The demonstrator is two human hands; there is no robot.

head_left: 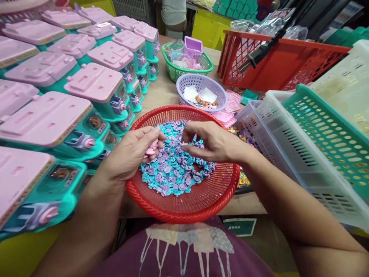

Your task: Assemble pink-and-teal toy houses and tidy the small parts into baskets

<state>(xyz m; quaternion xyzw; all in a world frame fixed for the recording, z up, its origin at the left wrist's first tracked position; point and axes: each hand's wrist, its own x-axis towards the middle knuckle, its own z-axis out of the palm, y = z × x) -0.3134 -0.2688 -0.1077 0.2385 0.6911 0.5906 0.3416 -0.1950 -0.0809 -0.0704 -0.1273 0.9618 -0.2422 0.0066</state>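
A round red basket (pixel 201 200) sits at the table's near edge, holding several small teal and purple toy coins (pixel 173 169). My left hand (pixel 135 152) hovers over its left side, fingers curled round a few pink coins (pixel 151 148). My right hand (pixel 211 144) reaches in from the right and pinches one pink coin (pixel 184 144) edge-on between thumb and forefinger. The two hands are a few centimetres apart above the pile.
Rows of pink-topped teal toy machines (pixel 86 88) fill the left. Behind stand a purple basket (pixel 201 86), a green basket (pixel 187 63) and a red crate (pixel 276 65). White (pixel 288 154) and green crates (pixel 331 134) crowd the right. Someone stands far behind the table.
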